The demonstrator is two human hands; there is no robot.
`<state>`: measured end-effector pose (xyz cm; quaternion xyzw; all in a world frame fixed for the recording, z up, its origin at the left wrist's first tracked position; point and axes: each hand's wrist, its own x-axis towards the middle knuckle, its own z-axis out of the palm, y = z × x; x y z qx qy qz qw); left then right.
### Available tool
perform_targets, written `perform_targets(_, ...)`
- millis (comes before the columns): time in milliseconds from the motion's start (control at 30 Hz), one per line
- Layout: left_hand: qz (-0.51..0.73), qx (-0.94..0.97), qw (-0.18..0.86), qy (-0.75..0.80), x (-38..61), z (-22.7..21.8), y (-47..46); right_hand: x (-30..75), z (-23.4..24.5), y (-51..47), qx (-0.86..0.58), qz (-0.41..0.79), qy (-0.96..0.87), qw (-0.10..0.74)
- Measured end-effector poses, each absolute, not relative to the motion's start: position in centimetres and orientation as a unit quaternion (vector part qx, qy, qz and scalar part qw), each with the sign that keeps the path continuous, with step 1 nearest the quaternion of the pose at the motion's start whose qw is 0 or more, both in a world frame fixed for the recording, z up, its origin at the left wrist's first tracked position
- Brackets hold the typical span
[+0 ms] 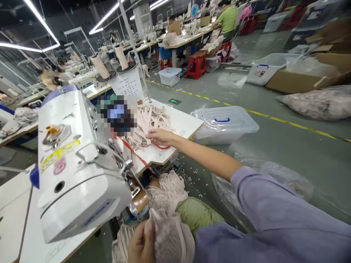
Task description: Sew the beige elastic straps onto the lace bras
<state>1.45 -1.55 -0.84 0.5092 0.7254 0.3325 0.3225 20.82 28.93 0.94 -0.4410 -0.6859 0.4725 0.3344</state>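
Note:
At the bottom, my left hand (143,243) pinches the edge of a pale pink lace bra piece (172,237), thumb on top. More lace fabric (170,188) lies over my lap beside it. My right arm stretches out to the white table, where my right hand (159,136) has its fingers closed at the edge of a heap of pale pink fabric straps (148,122). The fingertips appear to pinch one strap. Left of both hands stands a white sewing machine (82,160). A red cord (134,153) hangs by its needle end.
Two thread cones (121,57) and a printed sheet (127,86) stand behind the machine. Right of the table, a clear lidded bin (225,122) sits on the floor, with plastic sheeting (263,175) nearer me. A person in a green shirt (228,20) works farther back.

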Motion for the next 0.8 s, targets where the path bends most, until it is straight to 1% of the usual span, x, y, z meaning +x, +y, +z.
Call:
perform_targets(100, 0.332, 0.528, 0.315, 0.715, 1.2, 0.7, -1.3, 21.8, -1.0, 21.4, -0.362, 0.602, -0.644, 0.305)
perform_targets(167, 0.335, 0.523, 0.324, 0.713, 0.9, 0.7, -1.4, 22.4, -2.1, 16.4, -0.296, 0.732, -0.554, 0.264)
perform_targets(233, 0.336, 0.509, 0.342, 0.715, 0.5, 0.3, -1.6, 22.8, -2.7, 12.6, -0.264, 0.783, -0.52, 0.214)
perform_targets(300, 0.338, 0.495, 0.362, 0.714, 0.4, -0.1, -2.0, 22.6, -2.8, 10.2, -0.248, 0.79, -0.53, 0.182)
perform_targets(400, 0.338, 0.492, 0.382, 0.705, 0.5, -0.3, -2.5, 21.2, -2.4, 8.7, -0.219, 0.78, -0.561, 0.172)
perform_targets(500, 0.337, 0.492, 0.4, 0.696, 0.6, -0.1, -2.7, 19.6, -1.6, 8.5, -0.194, 0.747, -0.609, 0.186)
perform_targets(600, 0.332, 0.483, 0.435, 0.684, 0.4, 0.3, -2.7, 18.9, -0.8, 8.4, -0.209, 0.685, -0.666, 0.21)
perform_targets(700, 0.329, 0.515, 0.446, 0.654, 0.7, 0.3, -2.8, 18.8, -0.7, 8.2, -0.209, 0.629, -0.713, 0.229)
perform_targets(800, 0.361, 0.53, 0.446, 0.625, 2.3, -0.8, -3.4, 18.7, -1.1, 8.1, -0.211, 0.633, -0.706, 0.236)
